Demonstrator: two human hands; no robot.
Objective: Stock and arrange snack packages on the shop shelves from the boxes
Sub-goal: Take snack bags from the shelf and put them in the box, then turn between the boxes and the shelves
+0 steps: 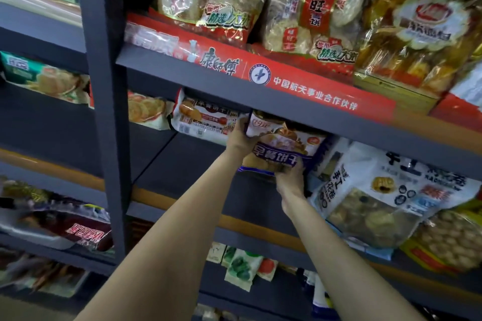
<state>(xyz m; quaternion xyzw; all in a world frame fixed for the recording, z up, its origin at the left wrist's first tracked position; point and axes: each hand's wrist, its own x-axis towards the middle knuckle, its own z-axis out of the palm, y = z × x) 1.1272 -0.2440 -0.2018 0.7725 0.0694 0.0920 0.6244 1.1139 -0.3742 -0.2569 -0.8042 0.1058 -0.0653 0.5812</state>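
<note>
Hands reach up to the middle shelf (198,161). The left hand (241,138) grips the top left corner of a purple bag (283,147), fingers curled round its edge. The right hand (290,181) holds the bag from below, fingers wrapped round its bottom edge. The bag is tilted and sits just under the front edge of the top shelf (287,107), partly inside the middle shelf. A white bag (206,122) lies just left of it, touching the left hand. A big pale bag (378,198) leans at the right side of the middle shelf, close to the right hand. Cracker bags (310,10) stand on the top shelf behind a red strip (260,73).
</note>
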